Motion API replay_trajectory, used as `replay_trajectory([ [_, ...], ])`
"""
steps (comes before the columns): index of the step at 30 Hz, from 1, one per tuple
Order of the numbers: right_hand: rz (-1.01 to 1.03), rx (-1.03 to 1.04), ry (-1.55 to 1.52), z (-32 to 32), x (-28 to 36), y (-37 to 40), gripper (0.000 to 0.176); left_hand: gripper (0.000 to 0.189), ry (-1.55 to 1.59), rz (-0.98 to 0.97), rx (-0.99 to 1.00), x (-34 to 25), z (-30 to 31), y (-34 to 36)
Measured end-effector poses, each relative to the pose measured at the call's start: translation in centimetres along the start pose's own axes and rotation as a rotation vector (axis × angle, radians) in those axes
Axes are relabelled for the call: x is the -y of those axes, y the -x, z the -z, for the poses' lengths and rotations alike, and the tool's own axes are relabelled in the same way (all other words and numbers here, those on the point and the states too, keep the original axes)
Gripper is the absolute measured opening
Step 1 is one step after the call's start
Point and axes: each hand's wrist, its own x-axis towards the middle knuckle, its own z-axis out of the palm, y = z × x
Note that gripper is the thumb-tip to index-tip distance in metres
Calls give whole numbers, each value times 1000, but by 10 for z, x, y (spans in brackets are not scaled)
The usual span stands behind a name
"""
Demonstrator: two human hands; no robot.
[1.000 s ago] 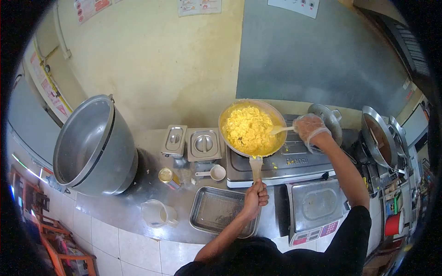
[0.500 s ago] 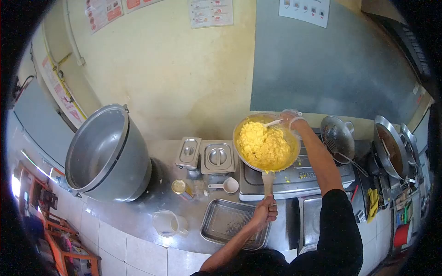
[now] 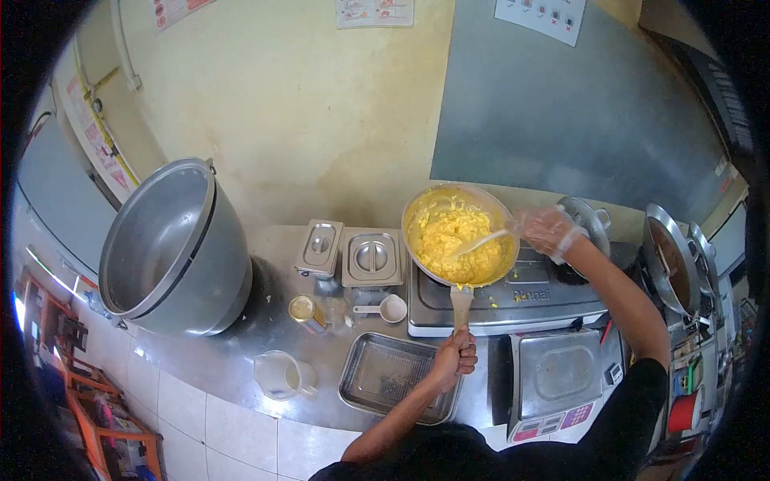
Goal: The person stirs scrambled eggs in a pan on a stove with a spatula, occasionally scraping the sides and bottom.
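Note:
A frying pan full of yellow scrambled egg is over the gas stove, its light handle toward me. My left hand is closed around that handle. My right hand, in a clear plastic glove, is closed on the end of a pale spatula. The spatula slants down to the left, its tip in the egg. Bits of egg stick to the pan's front rim and lie on the stove top.
Left of the stove stand two lidded steel containers, a measuring scoop, a can, a clear jug and a mesh-bottomed tray. A big pot is farther left. A scale and woks are on the right.
My right hand has moved right and a little down from the pan's back rim, with the spatula drawn through the egg. My left hand keeps its grip. The camera view has shifted slightly.

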Motion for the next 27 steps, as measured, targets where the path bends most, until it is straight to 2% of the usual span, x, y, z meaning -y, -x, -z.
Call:
replay_trajectory([
  [2, -88, 123, 94, 9, 4, 26, 12, 32, 2, -5, -4, 1, -1, 0],
  [5, -82, 55, -31, 2, 22, 55, 13, 33, -32, -46, -19, 0, -8, 6],
  [8, -89, 137, -208, -25, 57, 57, 13, 34, -20, -72, -3, 6, -5, 1],
  [11, -358, 276, -319, -15, 94, 11, 15, 35, 5, -77, -25, 13, -11, -2],
  [13, -402, 162, -351, -49, 96, -16, 17, 36, -3, -104, -31, 19, -14, -3],
  [15, -529, 258, -348, -59, 92, -52, 20, 37, -18, -121, -25, 21, -13, -4],
  [17, -503, 205, -322, -77, 77, -81, 20, 37, -31, -126, -7, 24, -11, -4],
  [19, -480, 140, -292, -72, 68, -91, 20, 37, -27, -132, -8, 22, -13, -2],
  [21, -458, 65, -261, -39, 65, -86, 20, 37, -19, -127, -12, 22, -10, 1],
  [24, -384, 42, -225, -12, 45, -57, 19, 36, 3, -117, -6, 23, -8, -1],
  [26, -363, 123, -221, 26, 37, -25, 17, 36, 1, -113, -4, 20, -8, -1],
  [27, -400, 256, -239, 43, 35, -12, 17, 35, 5, -104, -6, 19, -9, 0],
])
